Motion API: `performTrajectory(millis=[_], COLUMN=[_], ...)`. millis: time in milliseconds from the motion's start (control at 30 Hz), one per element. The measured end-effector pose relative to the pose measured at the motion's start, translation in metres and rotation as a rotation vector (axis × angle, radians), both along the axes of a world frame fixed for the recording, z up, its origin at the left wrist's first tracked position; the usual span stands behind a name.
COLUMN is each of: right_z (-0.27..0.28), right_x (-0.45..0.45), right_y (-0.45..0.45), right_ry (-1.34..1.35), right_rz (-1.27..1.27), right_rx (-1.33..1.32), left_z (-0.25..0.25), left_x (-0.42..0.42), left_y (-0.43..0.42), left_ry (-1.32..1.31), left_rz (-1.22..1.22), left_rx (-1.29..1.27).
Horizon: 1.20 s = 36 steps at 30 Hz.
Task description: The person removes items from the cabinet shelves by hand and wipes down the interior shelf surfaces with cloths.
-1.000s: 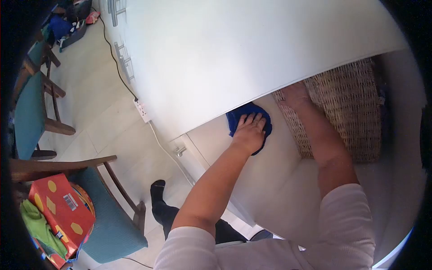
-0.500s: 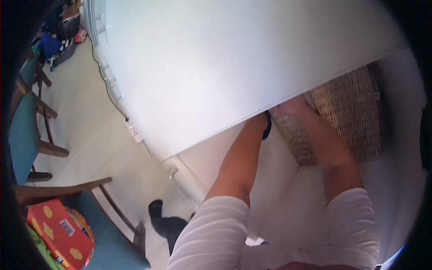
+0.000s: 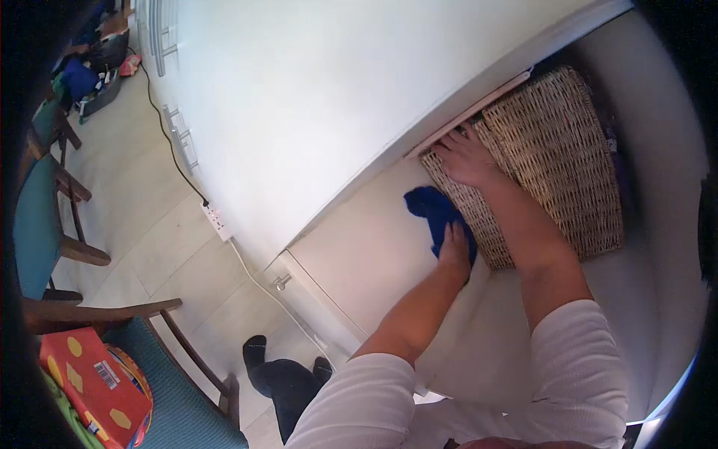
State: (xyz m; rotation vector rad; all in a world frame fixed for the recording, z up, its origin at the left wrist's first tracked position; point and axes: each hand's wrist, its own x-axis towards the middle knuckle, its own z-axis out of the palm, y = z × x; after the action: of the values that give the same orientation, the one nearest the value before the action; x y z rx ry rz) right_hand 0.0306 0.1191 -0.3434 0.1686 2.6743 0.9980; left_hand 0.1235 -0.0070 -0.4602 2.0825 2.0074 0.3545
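My left hand [image 3: 454, 251] presses a dark blue cloth [image 3: 428, 203] against the white surface of the cabinet, right beside a woven wicker basket [image 3: 557, 161]. Part of the cloth spreads out past the fingers. My right hand [image 3: 465, 159] grips the basket near its upper left edge, fingers curled over the weave. The basket stands tilted in my view between the cabinet's underside and the wall. What it may contain is hidden.
A large white cabinet surface [image 3: 299, 105] overhangs the nook. To the left, a power strip [image 3: 215, 221] with cables lies on the tiled floor. A teal chair [image 3: 179, 382] holds a red box [image 3: 97, 382]. More chairs and a bin [image 3: 101, 101] stand farther off.
My view has shifted so the space under the cabinet shows more. My left hand with the cloth has come out from under the edge, toward me. My right hand stays at the basket.
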Motion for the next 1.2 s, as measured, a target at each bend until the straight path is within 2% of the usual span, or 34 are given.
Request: performTrajectory(millis=[100,200,300,400,500,533,567,600,667,767,833,900,967,1033,1067,1100,1167,1200], right_z=[0.005,0.002,0.004,0.001,0.002,-0.001,-0.003,-0.003,0.001,-0.027,-0.053,-0.094,-0.107,-0.117,-0.119,-0.115,-0.109,-0.089], right_x=[-0.009,0.0,-0.009,-0.01,-0.016,-0.015,-0.014,-0.015,-0.02,-0.017,-0.007,0.006,0.016,0.027,0.036,0.048,0.053,0.042], right_y=[-0.006,-0.013,-0.01,-0.015,-0.018,-0.015,-0.015,-0.02,-0.037,-0.057,-0.096,-0.118,-0.15,-0.175,-0.183,-0.19,-0.201,-0.215], right_ry=[-0.013,-0.065,-0.06,-0.101,-0.08,-0.084,-0.088,-0.079,-0.052,0.154,0.406,0.791,1.167,1.739,1.772,1.792,1.868,1.937], right_rz=[-0.016,-0.069,-0.066,-0.144,-0.183,-0.185,-0.188,-0.217,-0.29,-0.341,-0.395,-0.339,-0.543,-0.834,-0.953,-1.08,-1.091,-0.945], right_rx=[0.008,0.021,0.039,0.061,0.051,0.057,0.064,0.046,0.019,-0.079,-0.259,-0.604,-0.982,-1.276,-1.46,-1.644,-2.033,-2.229], left_z=[-0.003,-0.018,-0.018,-0.001,0.017,0.009,0.001,-0.002,-0.002,0.002,0.001,0.002,0.007,0.029,0.038,0.042,0.048,0.061], left_x=[0.069,0.087,0.077,0.03,-0.058,-0.087,-0.114,-0.143,-0.169,-0.158,-0.153,-0.159,-0.169,-0.174,-0.176,-0.176,-0.167,-0.159], left_y=[-0.02,-0.006,0.002,-0.001,-0.005,-0.003,-0.013,-0.021,-0.049,-0.074,-0.098,-0.119,-0.135,-0.149,-0.153,-0.152,-0.144,-0.141], left_ry=[-0.099,-0.268,-0.193,-0.162,-0.088,-0.072,-0.061,-0.037,-0.148,-0.081,-0.088,-0.158,-0.295,-0.637,-0.81,-1.005,-1.405,-1.337], left_rz=[-0.261,-0.339,-0.351,-0.351,-0.097,0.0,0.164,0.23,0.251,0.313,0.304,0.296,0.303,0.487,0.573,0.561,0.525,0.422], left_rx=[-0.004,0.023,0.083,-0.08,-0.169,-0.149,0.003,-0.012,-0.008,-0.02,0.05,0.107,0.146,0.085,0.051,0.139,0.312,0.331])
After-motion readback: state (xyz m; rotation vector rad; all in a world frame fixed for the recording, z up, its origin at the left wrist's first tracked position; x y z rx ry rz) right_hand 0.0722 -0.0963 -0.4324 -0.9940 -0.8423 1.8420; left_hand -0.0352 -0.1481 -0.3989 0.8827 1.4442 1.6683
